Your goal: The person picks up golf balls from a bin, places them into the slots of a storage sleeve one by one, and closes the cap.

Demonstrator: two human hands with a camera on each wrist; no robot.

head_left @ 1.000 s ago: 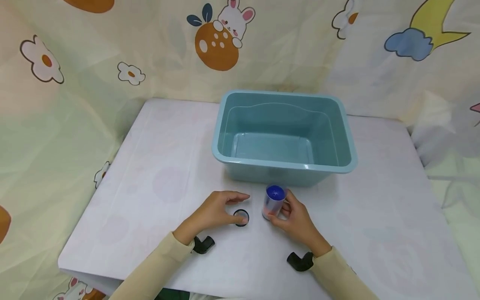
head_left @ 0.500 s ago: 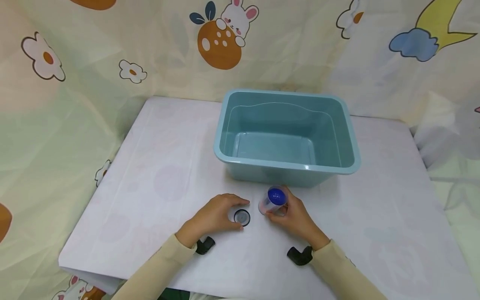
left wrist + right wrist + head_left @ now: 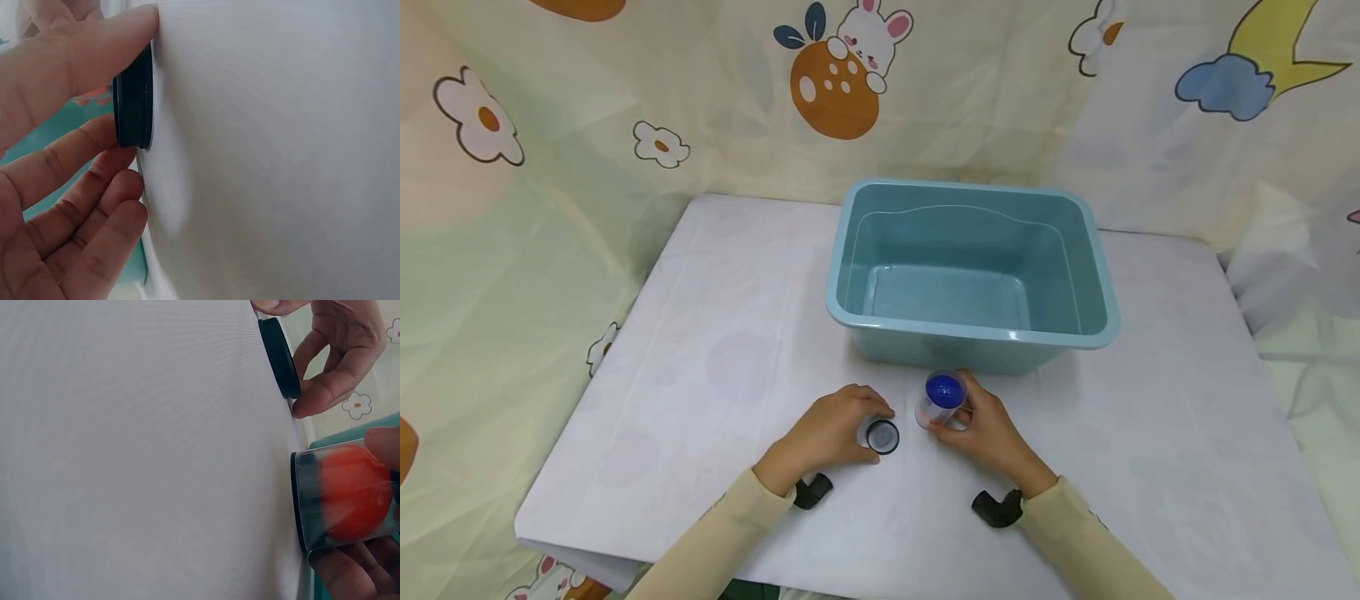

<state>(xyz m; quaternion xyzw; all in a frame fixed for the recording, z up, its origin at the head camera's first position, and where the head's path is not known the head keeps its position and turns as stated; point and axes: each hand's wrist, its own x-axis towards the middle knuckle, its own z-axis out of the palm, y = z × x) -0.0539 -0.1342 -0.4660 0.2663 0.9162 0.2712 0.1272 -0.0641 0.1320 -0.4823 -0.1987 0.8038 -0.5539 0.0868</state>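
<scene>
My right hand grips a clear plastic cylinder from its right side, thumb in front and fingers behind. Inside it are a red-orange ball low down and a blue ball at the top. The cylinder's dark bottom rim meets the white cloth in the right wrist view. To its left, my left hand pinches a round black lid between thumb and fingers at its edges. That lid stands low at the cloth. The left hand's other fingers are loosely bent.
A pale blue-green plastic tub stands just beyond both hands, with nothing inside. White cloth covers the table. A printed curtain hangs behind and at the sides. Black wrist mounts sit at the cuffs.
The left hand's thumb and fingers have closed in around the lid, which has a thumb over it in the oldest frame. The cylinder has shifted slightly left and tilted a little in the right hand.
</scene>
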